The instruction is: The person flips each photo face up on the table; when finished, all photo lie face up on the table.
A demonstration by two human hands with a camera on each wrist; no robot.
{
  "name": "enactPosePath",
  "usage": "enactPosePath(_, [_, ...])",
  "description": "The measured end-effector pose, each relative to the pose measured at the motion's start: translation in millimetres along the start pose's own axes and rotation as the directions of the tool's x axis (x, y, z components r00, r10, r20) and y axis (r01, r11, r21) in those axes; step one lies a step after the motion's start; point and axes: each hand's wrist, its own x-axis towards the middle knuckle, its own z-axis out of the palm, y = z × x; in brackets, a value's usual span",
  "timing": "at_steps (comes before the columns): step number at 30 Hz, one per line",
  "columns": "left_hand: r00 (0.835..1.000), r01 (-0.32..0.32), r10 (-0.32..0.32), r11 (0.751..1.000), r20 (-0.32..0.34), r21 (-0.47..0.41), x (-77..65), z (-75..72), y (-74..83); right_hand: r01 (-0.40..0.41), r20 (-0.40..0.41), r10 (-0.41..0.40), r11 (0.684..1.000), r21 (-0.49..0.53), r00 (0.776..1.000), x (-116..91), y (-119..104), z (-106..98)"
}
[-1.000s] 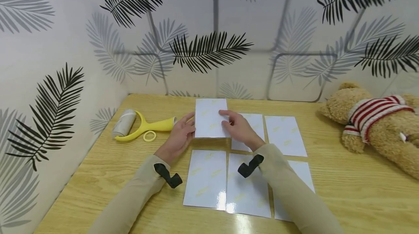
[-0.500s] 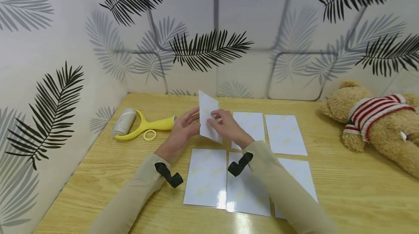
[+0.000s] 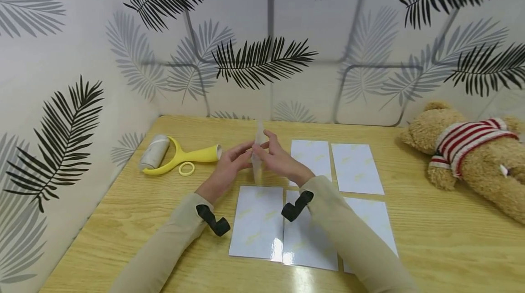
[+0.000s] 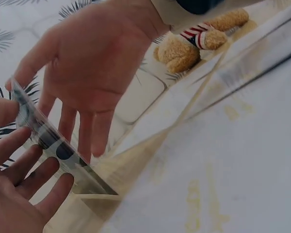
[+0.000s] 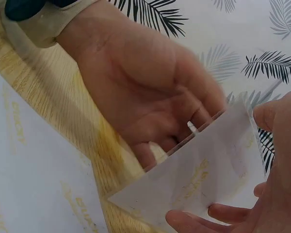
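Upright and almost edge-on in the head view, a thin sheet of photo paper (image 3: 258,170) stands between both hands above the table. My left hand (image 3: 223,170) holds it from the left, fingers spread along that side. From the right, my right hand (image 3: 283,158) grips it with thumb and fingers. Its white back with yellow lettering faces the right wrist camera (image 5: 208,165). Dark round shapes show on the other face of the sheet (image 4: 63,150) in the left wrist view.
Several similar white sheets (image 3: 256,222) lie face down in two rows below and right of the hands. At left lie a yellow forked handle (image 3: 184,161) with a grey roll (image 3: 155,152) and a yellow ring (image 3: 186,169). A teddy bear (image 3: 480,156) lies at right.
The sheet has turned from facing the head camera to nearly edge-on. My right hand has moved left, closer to my left hand.
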Motion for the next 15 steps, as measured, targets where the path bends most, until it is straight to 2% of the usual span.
enactPosePath(4, [1.000,0.026,-0.025,0.993,-0.009,0.114,0.5,-1.1,-6.5,-0.011,-0.002,0.011,1.000,0.025,1.000,-2.6,-2.1,-1.0])
enactPosePath(8, [1.000,0.009,-0.007,0.971,-0.007,0.238,2.0,-2.7,-11.2,-0.014,-0.038,0.013,1.000,-0.009,0.999,-7.4,-4.2,-2.8])
enactPosePath(11, [1.000,-0.024,0.016,0.953,0.027,0.301,3.6,-5.7,-15.2,0.000,-0.070,-0.008,0.994,-0.113,0.998,-11.0,-3.6,-6.5])
enactPosePath(15, [0.996,-0.062,0.031,0.924,0.088,0.377,4.9,-10.4,-19.9,-0.027,-0.109,-0.002,0.964,-0.266,0.994,-13.4,1.0,-14.1])
